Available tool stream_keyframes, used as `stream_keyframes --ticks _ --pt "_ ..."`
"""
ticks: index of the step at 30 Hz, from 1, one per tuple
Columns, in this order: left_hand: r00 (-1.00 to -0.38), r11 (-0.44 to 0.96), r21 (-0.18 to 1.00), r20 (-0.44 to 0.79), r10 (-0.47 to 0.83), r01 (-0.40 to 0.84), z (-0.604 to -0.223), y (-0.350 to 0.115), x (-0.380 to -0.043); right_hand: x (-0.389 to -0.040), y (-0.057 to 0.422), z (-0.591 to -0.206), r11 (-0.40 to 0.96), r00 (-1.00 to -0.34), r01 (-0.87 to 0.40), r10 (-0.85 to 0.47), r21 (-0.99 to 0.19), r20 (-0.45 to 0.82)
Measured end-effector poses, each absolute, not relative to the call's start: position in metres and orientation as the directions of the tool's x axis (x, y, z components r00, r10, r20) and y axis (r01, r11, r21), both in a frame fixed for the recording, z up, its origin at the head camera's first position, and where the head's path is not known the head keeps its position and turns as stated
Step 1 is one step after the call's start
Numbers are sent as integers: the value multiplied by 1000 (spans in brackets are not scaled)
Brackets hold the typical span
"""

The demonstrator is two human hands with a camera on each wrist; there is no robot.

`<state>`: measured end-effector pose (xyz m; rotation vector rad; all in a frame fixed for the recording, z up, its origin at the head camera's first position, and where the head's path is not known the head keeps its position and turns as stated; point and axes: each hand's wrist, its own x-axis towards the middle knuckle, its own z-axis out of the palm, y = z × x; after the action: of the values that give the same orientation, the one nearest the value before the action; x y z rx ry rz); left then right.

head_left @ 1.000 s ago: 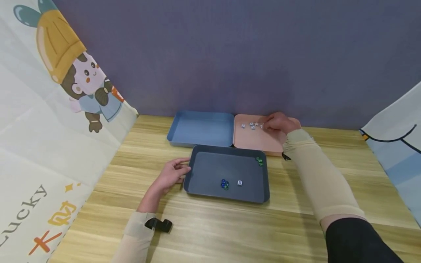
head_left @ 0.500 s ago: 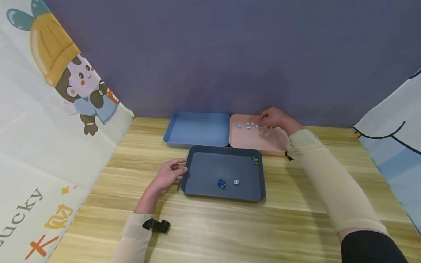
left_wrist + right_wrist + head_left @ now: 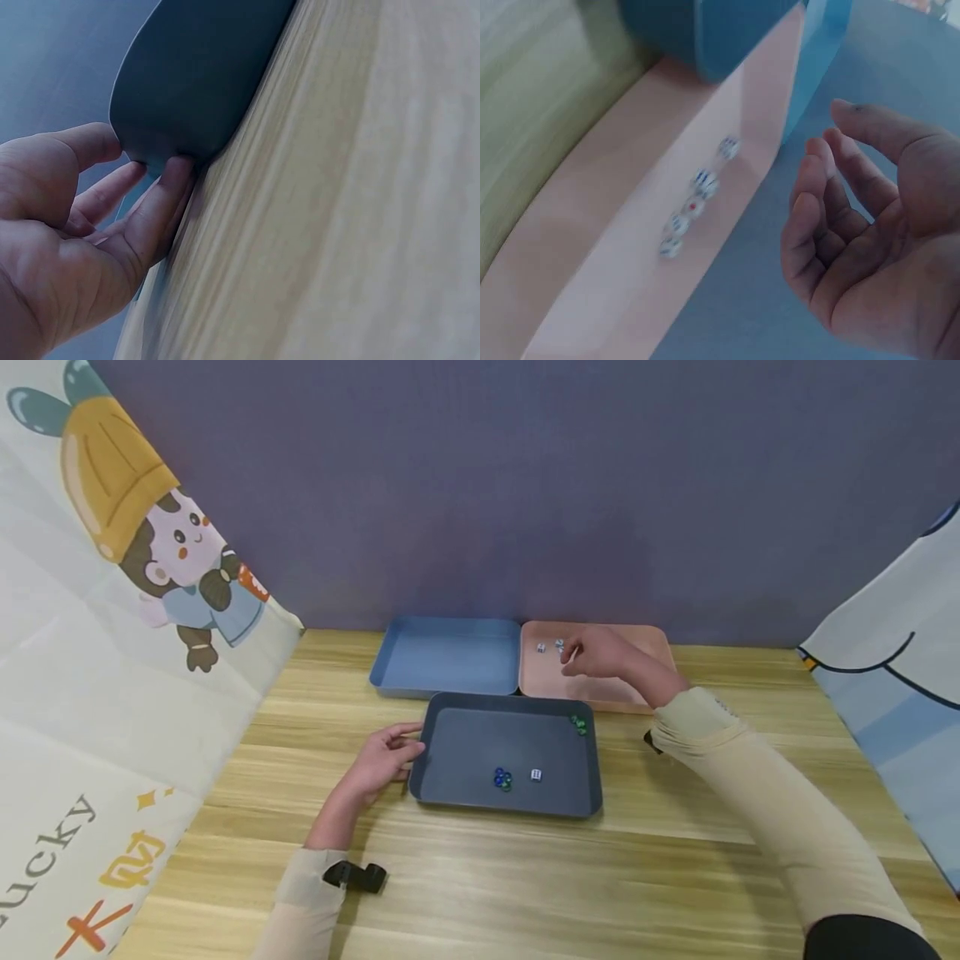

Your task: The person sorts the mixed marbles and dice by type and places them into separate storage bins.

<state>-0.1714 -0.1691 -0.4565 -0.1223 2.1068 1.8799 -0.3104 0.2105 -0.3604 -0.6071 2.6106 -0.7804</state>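
Observation:
My left hand (image 3: 377, 764) touches the left rim of a dark grey tray (image 3: 480, 710); in the left wrist view its thumb and fingertips (image 3: 177, 166) rest against the tray's outer wall and corner. Inside lie one white die (image 3: 536, 775), blue and green glass beads (image 3: 502, 778) in a cluster, and green beads (image 3: 578, 724) in the far right corner. Over the pink tray (image 3: 543, 681) hovers my right hand (image 3: 603, 653), fingers loosely bent, with nothing between thumb and fingertips in the right wrist view. Several white dice (image 3: 694, 206) lie in the pink tray below it.
A blue tray (image 3: 450, 660) stands left of the pink one, behind the grey tray. All three rest on a wood-grain table (image 3: 480, 877). A grey-purple partition (image 3: 480, 485) rises behind them, with printed cloths (image 3: 75, 652) at the sides.
My right hand has drawn back from the dice, moving left and nearer to me over the pink tray. The left hand stays at the grey tray's rim. The head view has shifted slightly.

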Motion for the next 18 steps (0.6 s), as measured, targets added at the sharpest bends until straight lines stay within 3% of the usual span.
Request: stream_keyframes --ticks 8,18 --pt "-942 130 954 -289 169 -270 -456 -172 -171 -273 180 -349 765 -793 -457 -581 -455 -180" --pt "-938 143 950 -299 175 -276 -453 -176 -171 -234 145 -348 786 -725 -565 -618 -249 -304"
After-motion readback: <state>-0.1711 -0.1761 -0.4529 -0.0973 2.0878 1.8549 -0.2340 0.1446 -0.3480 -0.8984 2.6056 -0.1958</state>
